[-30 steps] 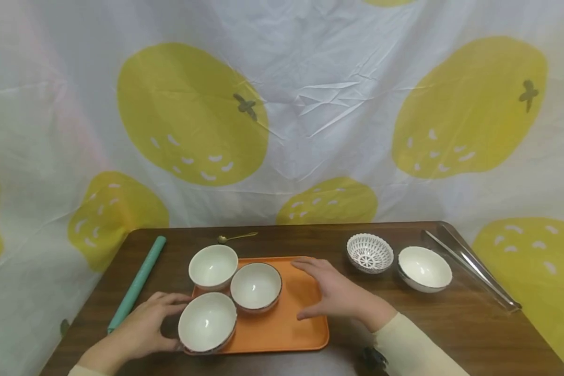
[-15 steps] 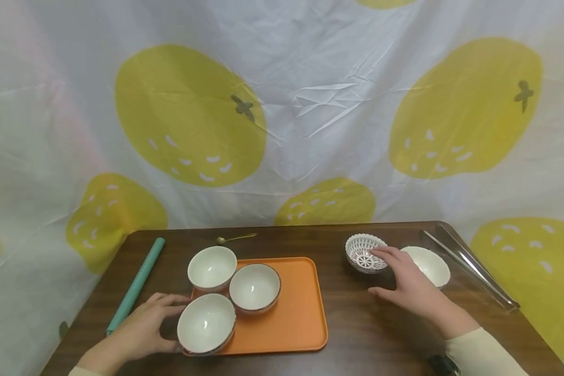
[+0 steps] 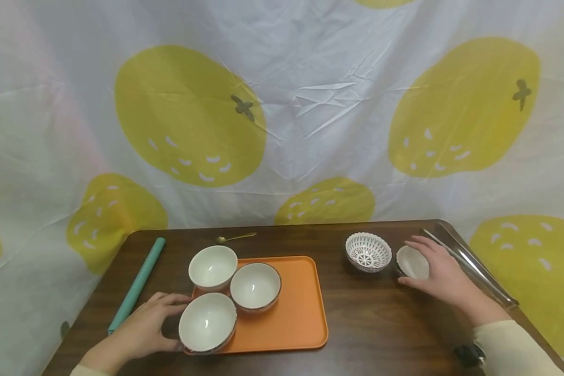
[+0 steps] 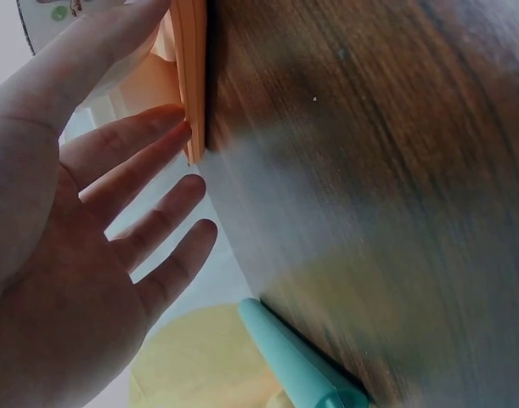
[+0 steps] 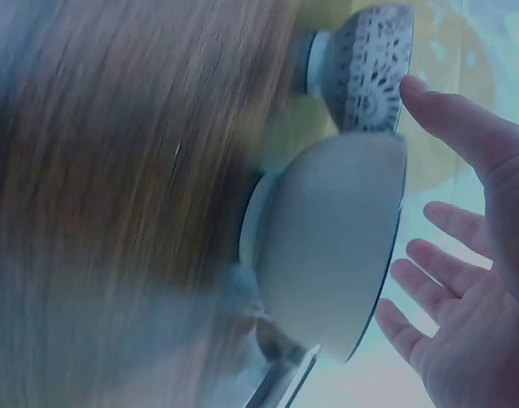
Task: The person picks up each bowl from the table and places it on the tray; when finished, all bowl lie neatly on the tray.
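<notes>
In the head view, three white bowls stand on the left part of an orange tray (image 3: pixel 293 329): a front bowl (image 3: pixel 208 324), a back bowl (image 3: pixel 212 267) and a middle bowl (image 3: pixel 255 286). My left hand (image 3: pixel 141 330) stays beside the front bowl, its fingers spread by the tray's left edge. My right hand (image 3: pixel 444 277) hovers over a white bowl (image 3: pixel 412 262) on the right, covering part of it. From the right wrist, the fingers appear extended above that bowl's rim (image 5: pixel 327 246), curled round nothing. Left of it sits a smaller black-and-white patterned bowl (image 3: pixel 368 253).
A teal rod (image 3: pixel 138 284) lies along the table's left side. At the back is a small gold spoon (image 3: pixel 223 240). Metal tongs (image 3: pixel 484 269) lie at the right edge, behind the right hand. A lemon-print cloth (image 3: pixel 310 130) hangs behind the table.
My right hand has moved right, from over the tray, past the patterned bowl, to the white bowl on the right. My left hand has stayed beside the front bowl.
</notes>
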A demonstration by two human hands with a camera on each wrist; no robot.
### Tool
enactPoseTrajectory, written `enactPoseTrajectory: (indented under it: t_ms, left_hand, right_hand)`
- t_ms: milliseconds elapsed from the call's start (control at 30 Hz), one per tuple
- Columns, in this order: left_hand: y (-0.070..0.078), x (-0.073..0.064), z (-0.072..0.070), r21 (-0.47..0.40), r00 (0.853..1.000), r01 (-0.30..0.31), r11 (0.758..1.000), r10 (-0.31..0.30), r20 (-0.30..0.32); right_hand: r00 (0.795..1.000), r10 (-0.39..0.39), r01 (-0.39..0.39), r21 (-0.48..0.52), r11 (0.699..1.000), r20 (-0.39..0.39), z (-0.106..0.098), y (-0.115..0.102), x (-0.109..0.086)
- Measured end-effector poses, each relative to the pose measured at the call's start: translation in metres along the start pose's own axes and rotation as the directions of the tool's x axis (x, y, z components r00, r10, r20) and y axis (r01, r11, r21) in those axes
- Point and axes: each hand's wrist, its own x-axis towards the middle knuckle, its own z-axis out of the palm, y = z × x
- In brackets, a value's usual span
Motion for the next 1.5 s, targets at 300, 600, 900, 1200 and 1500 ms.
enactPoseTrajectory:
  t_ms: [300, 600, 900, 1200, 1500]
  left_hand:
    - [0.0, 0.001, -0.002, -0.015, 1.0, 0.012, 1.0, -0.012, 0.018]
    - [0.0, 0.001, -0.002, -0.017, 0.999, 0.024, 1.0, -0.023, 0.024]
    - [0.0, 0.002, -0.003, -0.023, 0.999, 0.031, 0.999, -0.03, 0.041]
    - [-0.001, 0.001, 0.0, -0.016, 1.0, 0.014, 1.0, -0.014, 0.026]
    - [0.001, 0.0, -0.002, -0.023, 0.999, 0.019, 1.0, -0.018, 0.028]
  right_hand:
    - [0.994, 0.1, -0.101, 0.029, 0.994, 0.037, -0.003, 0.021, -0.001]
    - [0.962, 0.198, -0.203, 0.008, 0.979, 0.187, -0.013, 0.027, -0.005]
    - [0.958, 0.197, -0.201, 0.002, 0.98, 0.208, -0.015, 0.035, -0.008]
    - [0.98, 0.175, -0.18, 0.042, 0.983, 0.1, -0.004, 0.037, -0.02]
    - [0.993, 0.089, -0.094, 0.062, 0.994, 0.076, -0.012, 0.013, -0.027]
